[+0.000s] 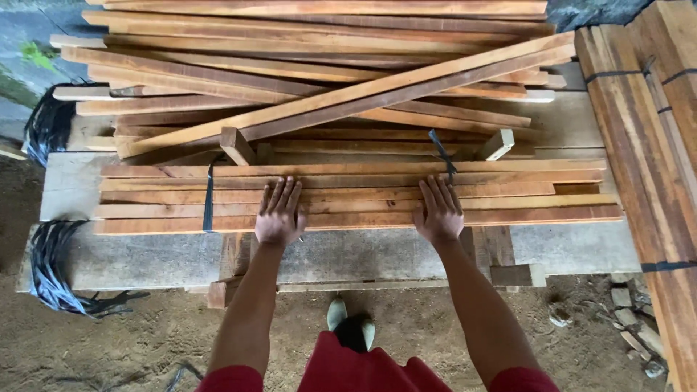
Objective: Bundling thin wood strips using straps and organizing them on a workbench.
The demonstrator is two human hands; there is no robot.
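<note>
step: squaring the strapped slat bundle (356, 196) | your left hand (279, 215) and right hand (439, 212) lie flat on its near edge, fingers spread, gripping nothing | bundle sits just in front of loose slat pile (327, 80) | next likely calls for even push or curled grip

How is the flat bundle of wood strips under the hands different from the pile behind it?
The bundle lies in neat, parallel rows, bound with a dark strap; the pile is loose and criss-crossed, one long strip slanting across it. Both hands, the left hand and right hand, rest flat on the bundle; neither touches the pile. Both are reddish-brown sawn wood strips.
</note>
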